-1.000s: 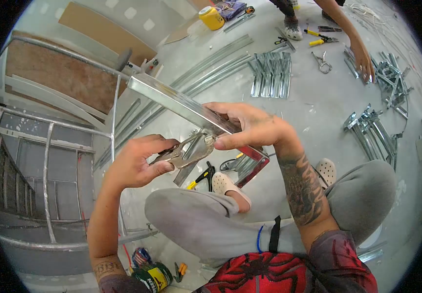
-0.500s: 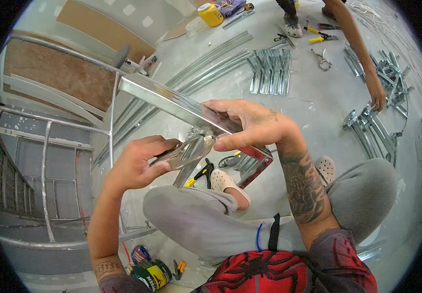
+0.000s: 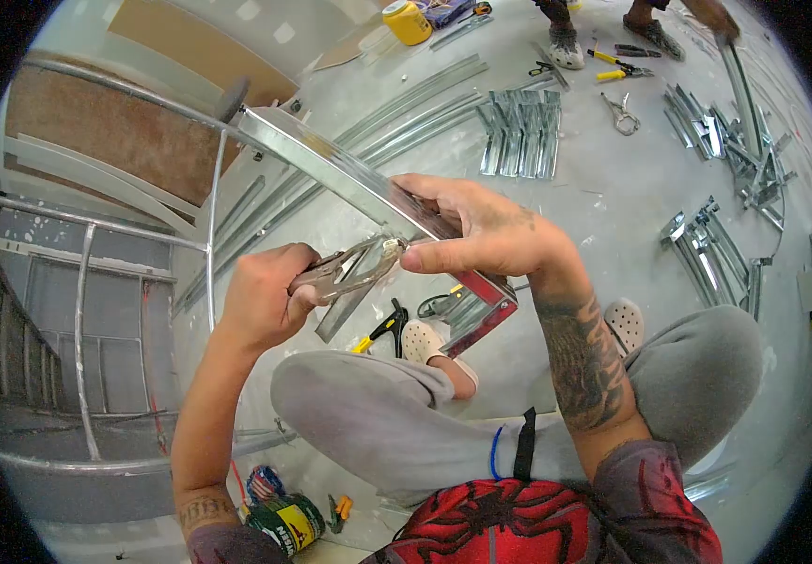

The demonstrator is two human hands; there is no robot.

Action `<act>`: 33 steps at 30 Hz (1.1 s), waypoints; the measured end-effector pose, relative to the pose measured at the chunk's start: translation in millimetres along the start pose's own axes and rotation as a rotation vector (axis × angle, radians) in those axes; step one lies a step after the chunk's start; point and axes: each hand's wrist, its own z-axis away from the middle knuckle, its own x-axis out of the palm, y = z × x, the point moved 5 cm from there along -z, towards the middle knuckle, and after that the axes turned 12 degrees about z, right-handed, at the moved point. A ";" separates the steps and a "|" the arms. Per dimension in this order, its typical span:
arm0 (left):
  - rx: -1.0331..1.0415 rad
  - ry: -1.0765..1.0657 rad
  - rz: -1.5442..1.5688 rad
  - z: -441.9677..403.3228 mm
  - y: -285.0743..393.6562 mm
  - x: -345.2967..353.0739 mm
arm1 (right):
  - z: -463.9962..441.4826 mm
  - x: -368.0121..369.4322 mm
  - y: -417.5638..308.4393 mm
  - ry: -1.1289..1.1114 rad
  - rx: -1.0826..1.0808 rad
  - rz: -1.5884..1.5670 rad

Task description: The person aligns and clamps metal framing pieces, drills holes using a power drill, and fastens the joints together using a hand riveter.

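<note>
My left hand [image 3: 269, 291] is wrapped round the handles of silver locking pliers [image 3: 354, 273]. Their jaws meet the edge of a bent galvanized metal channel [image 3: 326, 174], close to my right thumb. My right hand [image 3: 481, 226] grips that channel from above, fingers over its far side and thumb along its near side. One long arm of the channel slants up to the left, while its short end turns down by my right wrist. A second metal strip hangs below the pliers; how it joins the channel is hidden.
Cut metal pieces [image 3: 523, 136] lie ahead, with more pieces [image 3: 707, 254] at right. Another locking clamp [image 3: 620, 113] and yellow-handled pliers [image 3: 624, 71] rest on the floor. Scaffold rails [image 3: 86, 338] stand left. A co-worker's hand [image 3: 721, 23] holds a metal strip at top right.
My left hand has closed tighter on the pliers' handles. The channel has shifted slightly up. The co-worker's hand has risen from the right-hand pieces and now has a metal strip.
</note>
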 end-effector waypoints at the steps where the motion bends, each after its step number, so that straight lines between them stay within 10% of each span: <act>1: 0.016 0.030 -0.002 -0.8 0.2 -0.3 | 0.0 -0.3 0.5 0.001 0.001 0.001; 13: 0.040 0.021 0.094 -18.0 -34.8 14.3 | 1.7 -20.7 12.3 0.130 0.043 0.229; 15: -0.151 0.011 0.265 -31.2 -57.6 42.1 | 20.4 -57.2 8.6 0.527 0.182 0.880; 21: -0.251 -0.135 0.526 -135.4 -103.2 288.0 | 75.1 -132.8 9.8 1.081 0.222 0.749; 22: -0.551 -0.187 0.795 -139.9 -80.1 324.8 | 78.7 -129.7 10.0 1.080 0.229 0.768; 33: -0.759 0.087 0.854 -141.9 8.1 551.2 | 144.0 -138.1 122.4 0.904 0.856 0.960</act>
